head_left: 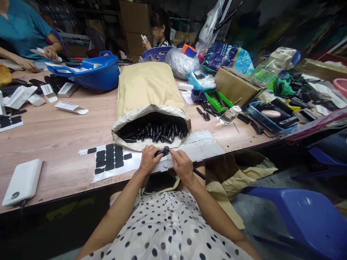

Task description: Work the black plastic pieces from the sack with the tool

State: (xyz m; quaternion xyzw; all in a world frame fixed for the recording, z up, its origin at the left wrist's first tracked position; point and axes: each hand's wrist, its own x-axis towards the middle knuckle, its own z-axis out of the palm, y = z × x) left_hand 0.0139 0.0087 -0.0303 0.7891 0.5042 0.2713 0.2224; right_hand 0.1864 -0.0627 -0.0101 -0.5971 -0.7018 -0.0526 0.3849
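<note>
At the table's front edge, my left hand [148, 159] is closed on a small black part [162, 151] with a rounded end. My right hand [183, 165] is pinched around a slim tool; its black handle [199, 174] sticks out behind the palm, while its tip is too small to make out. Both hands meet at the black part. Just beyond them lies a tan paper sack [149, 85], its mouth facing me, with many black pen-like pieces [159, 131] inside. A sheet of black stickers [110, 159] lies left of my hands, and a grey flattened board [197, 146] is under and right of them.
A white power bank [23, 182] with a cable lies front left. Blue basin [89, 74] and white cartons [71, 107] stand back left. To the right are a green tray [219, 101], clear bottle [230, 115] and blue basket [272, 117]. Two people sit across the table.
</note>
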